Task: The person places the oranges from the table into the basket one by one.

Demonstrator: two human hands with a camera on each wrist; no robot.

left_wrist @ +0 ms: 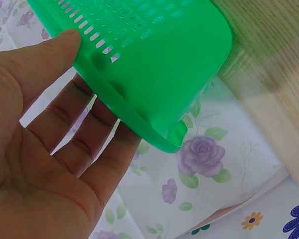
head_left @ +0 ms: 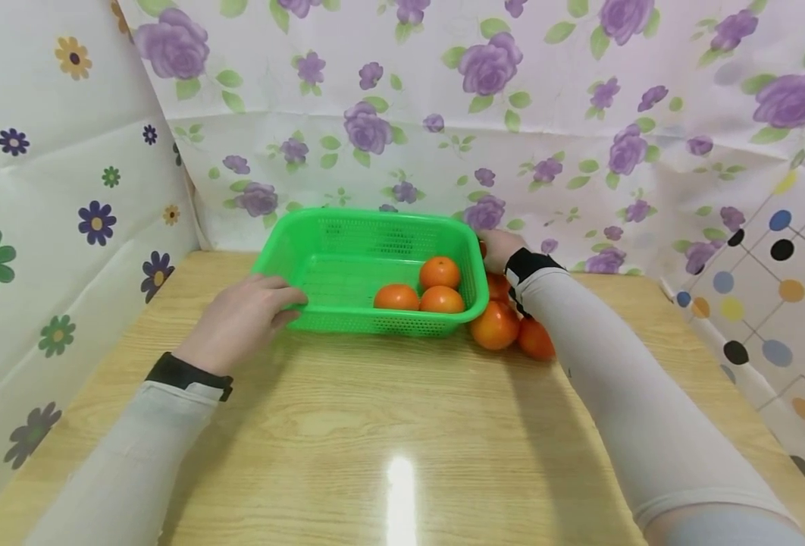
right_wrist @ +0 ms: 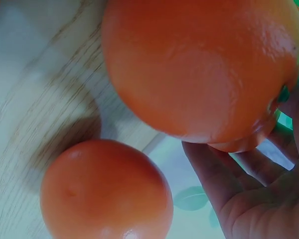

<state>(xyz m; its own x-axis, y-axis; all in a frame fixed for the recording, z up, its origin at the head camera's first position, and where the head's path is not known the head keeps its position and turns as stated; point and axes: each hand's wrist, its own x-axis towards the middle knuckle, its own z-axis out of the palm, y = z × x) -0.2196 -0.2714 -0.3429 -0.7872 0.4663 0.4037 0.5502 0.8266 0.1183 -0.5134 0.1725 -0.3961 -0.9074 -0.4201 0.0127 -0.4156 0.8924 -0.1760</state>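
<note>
The green plastic basket [head_left: 348, 322] stands on the table with three round orange-red fruits [head_left: 440, 271] in its right part. At the basket's left end my left hand [head_left: 242, 315] grips the rim [left_wrist: 119, 107], thumb on one side and fingers on the other. My right hand [head_left: 501, 250] is beyond the basket's right end. Its fingers hold an orange-red fruit [right_wrist: 246, 142], partly hidden behind a larger-looking fruit [right_wrist: 199, 64] in the right wrist view. Several more such fruits [head_left: 495, 326] lie against the basket's right side, partly under my right forearm.
A wooden table [head_left: 348, 425] carries everything. A white sheet with purple flowers [head_left: 368, 129] hangs close behind the basket. Patterned sheets also stand at the left [head_left: 54, 227] and right [head_left: 771, 296]. Another loose fruit [right_wrist: 107, 191] lies near the right hand.
</note>
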